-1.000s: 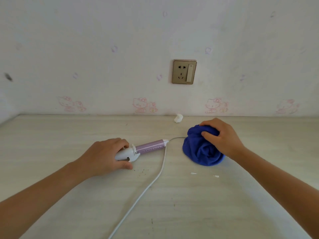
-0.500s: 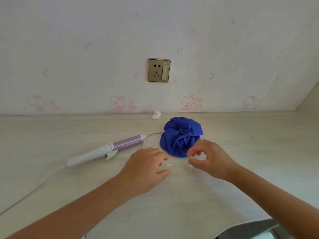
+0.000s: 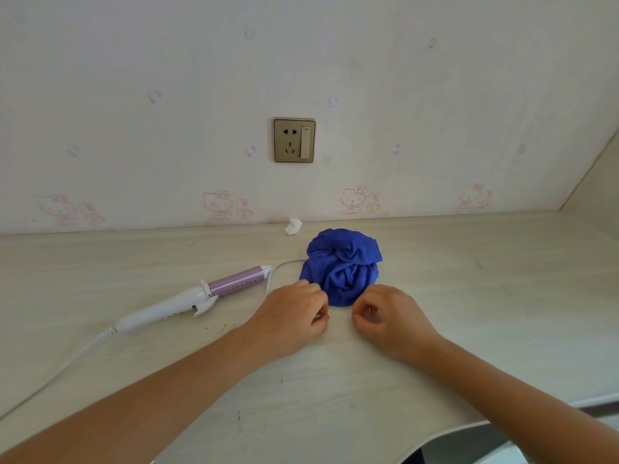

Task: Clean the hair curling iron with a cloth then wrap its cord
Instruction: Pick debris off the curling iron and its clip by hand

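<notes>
Nearest me, both forearms reach in over the pale tabletop (image 3: 469, 313). My left hand (image 3: 291, 318) and right hand (image 3: 390, 318) rest on it side by side, apart, fingers curled in with each thumb drawn toward the fingertips. Neither holds the cloth or the iron. Whether a speck is pinched in either, I cannot tell.

To the left lies the curling iron (image 3: 201, 296), flat and slanted, with its white handle (image 3: 160, 311) toward me and its lilac barrel (image 3: 237, 281) pointing away to the right. I judge it rigid, light and smooth, so I would grip the handle with the left hand and leave the barrel bare for wiping. The clamp lever by the collar looks thin, and I would keep pressure off it.

Its cord (image 3: 50, 380) leaves the handle end and trails off the lower left. It looks limp yet springy, and likely to tug the iron if snagged. Another stretch curves past the barrel tip and slips under the cloth.

Just beyond my knuckles sits the blue cloth (image 3: 341, 266), bunched into a mound. It should be soft and nearly weightless, so a handful from the top will do, lifted gently off that cord.

Farther back, a small white wad (image 3: 293, 226) lies by the wall, and above it a socket (image 3: 294, 140) has nothing plugged in.
</notes>
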The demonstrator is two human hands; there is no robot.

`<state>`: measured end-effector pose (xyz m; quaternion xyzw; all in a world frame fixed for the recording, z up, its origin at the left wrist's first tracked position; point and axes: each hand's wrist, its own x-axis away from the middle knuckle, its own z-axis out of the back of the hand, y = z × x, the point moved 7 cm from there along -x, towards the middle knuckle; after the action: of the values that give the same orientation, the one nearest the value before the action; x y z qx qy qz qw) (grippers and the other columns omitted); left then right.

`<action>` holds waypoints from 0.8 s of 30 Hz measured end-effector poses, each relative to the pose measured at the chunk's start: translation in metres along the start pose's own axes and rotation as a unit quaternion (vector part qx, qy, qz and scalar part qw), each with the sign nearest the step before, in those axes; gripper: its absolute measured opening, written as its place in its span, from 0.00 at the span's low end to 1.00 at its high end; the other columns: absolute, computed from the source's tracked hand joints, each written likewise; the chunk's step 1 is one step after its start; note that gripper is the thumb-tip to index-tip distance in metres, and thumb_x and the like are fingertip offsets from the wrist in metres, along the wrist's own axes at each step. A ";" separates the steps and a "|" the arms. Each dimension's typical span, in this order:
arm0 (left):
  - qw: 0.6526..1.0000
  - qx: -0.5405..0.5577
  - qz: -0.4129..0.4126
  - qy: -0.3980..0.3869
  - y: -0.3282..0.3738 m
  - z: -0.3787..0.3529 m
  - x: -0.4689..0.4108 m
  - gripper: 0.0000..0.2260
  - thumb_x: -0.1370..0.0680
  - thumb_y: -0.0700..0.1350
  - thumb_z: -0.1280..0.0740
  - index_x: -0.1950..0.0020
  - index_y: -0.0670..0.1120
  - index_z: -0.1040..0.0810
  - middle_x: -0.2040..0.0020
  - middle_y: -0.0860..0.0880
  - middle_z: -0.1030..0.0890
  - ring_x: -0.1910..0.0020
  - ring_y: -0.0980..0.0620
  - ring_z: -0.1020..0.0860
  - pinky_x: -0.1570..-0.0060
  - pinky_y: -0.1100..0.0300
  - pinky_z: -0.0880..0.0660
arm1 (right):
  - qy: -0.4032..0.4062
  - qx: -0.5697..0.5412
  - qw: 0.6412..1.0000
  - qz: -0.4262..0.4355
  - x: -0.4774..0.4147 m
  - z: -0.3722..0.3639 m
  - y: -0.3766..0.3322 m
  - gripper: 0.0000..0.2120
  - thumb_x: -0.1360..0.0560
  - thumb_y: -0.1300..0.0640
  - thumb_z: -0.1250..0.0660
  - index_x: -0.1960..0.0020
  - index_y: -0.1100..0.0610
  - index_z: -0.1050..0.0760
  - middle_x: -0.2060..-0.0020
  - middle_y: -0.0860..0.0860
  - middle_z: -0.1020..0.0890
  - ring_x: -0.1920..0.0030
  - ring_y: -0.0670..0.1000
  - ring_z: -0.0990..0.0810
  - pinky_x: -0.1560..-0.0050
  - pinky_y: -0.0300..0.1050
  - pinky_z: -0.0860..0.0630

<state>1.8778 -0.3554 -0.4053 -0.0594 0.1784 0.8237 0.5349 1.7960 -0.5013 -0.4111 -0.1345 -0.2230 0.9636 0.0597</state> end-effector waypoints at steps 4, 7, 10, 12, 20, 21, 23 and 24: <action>0.998 0.027 -0.022 0.058 0.005 0.026 0.013 0.05 0.20 0.47 0.34 0.55 0.48 0.24 0.59 0.55 0.21 0.58 0.54 0.26 0.60 0.60 0.32 | 0.024 -0.067 0.997 -0.002 0.004 0.010 -0.009 0.05 0.26 0.55 0.29 0.58 0.46 0.21 0.63 0.41 0.19 0.58 0.45 0.20 0.56 0.41 0.24; 0.994 0.037 -0.041 0.096 0.013 0.051 0.028 0.05 0.21 0.44 0.31 0.56 0.48 0.25 0.61 0.59 0.25 0.62 0.57 0.28 0.62 0.63 0.33 | 0.020 -0.129 0.991 0.034 0.005 0.015 -0.026 0.07 0.24 0.58 0.30 0.55 0.45 0.20 0.62 0.41 0.18 0.60 0.46 0.20 0.58 0.39 0.25; 0.992 0.037 -0.030 0.119 0.014 0.067 0.042 0.05 0.23 0.41 0.30 0.55 0.48 0.25 0.63 0.56 0.24 0.64 0.54 0.26 0.66 0.58 0.29 | 0.017 -0.140 0.986 0.086 0.005 0.018 -0.046 0.06 0.22 0.57 0.30 0.55 0.47 0.18 0.63 0.42 0.20 0.61 0.48 0.22 0.59 0.41 0.25; 0.991 0.047 -0.023 0.120 0.014 0.070 0.048 0.02 0.23 0.42 0.31 0.52 0.49 0.22 0.62 0.54 0.22 0.64 0.53 0.23 0.66 0.57 0.26 | 0.021 -0.134 0.985 0.109 0.007 0.016 -0.059 0.06 0.22 0.53 0.32 0.57 0.48 0.19 0.65 0.43 0.22 0.63 0.49 0.23 0.61 0.42 0.25; 0.992 0.084 0.040 0.089 -0.002 0.065 0.051 0.09 0.19 0.50 0.35 0.56 0.49 0.20 0.66 0.52 0.24 0.65 0.50 0.26 0.66 0.55 0.29 | 0.005 -0.040 0.989 0.141 -0.011 0.008 -0.085 0.15 0.23 0.50 0.33 0.66 0.53 0.30 0.73 0.45 0.32 0.70 0.48 0.33 0.69 0.38 0.40; 0.992 0.088 0.050 0.080 -0.005 0.064 0.052 0.10 0.19 0.51 0.36 0.57 0.49 0.21 0.66 0.51 0.24 0.65 0.50 0.26 0.65 0.53 0.28 | 0.000 -0.029 0.989 0.146 -0.014 0.007 -0.087 0.17 0.23 0.51 0.33 0.67 0.54 0.32 0.73 0.46 0.32 0.70 0.49 0.35 0.69 0.40 0.41; 0.992 0.080 0.066 0.071 -0.009 0.064 0.052 0.13 0.20 0.53 0.38 0.61 0.48 0.24 0.69 0.50 0.27 0.66 0.49 0.26 0.65 0.53 0.30 | -0.007 -0.008 0.988 0.153 -0.018 0.003 -0.091 0.18 0.23 0.51 0.35 0.68 0.57 0.34 0.74 0.50 0.32 0.71 0.50 0.37 0.69 0.44 0.41; 0.992 0.074 0.074 0.070 -0.011 0.064 0.051 0.15 0.20 0.53 0.38 0.63 0.48 0.26 0.70 0.50 0.28 0.67 0.48 0.27 0.66 0.53 0.31 | -0.011 0.000 0.988 0.154 -0.020 0.002 -0.093 0.18 0.23 0.51 0.36 0.68 0.58 0.35 0.74 0.51 0.33 0.71 0.50 0.38 0.69 0.45 0.42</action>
<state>1.8720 -0.2845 -0.3630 -0.0640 0.2800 0.8395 0.4613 1.8200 -0.4226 -0.3637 -0.1565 -0.1999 0.9628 -0.0922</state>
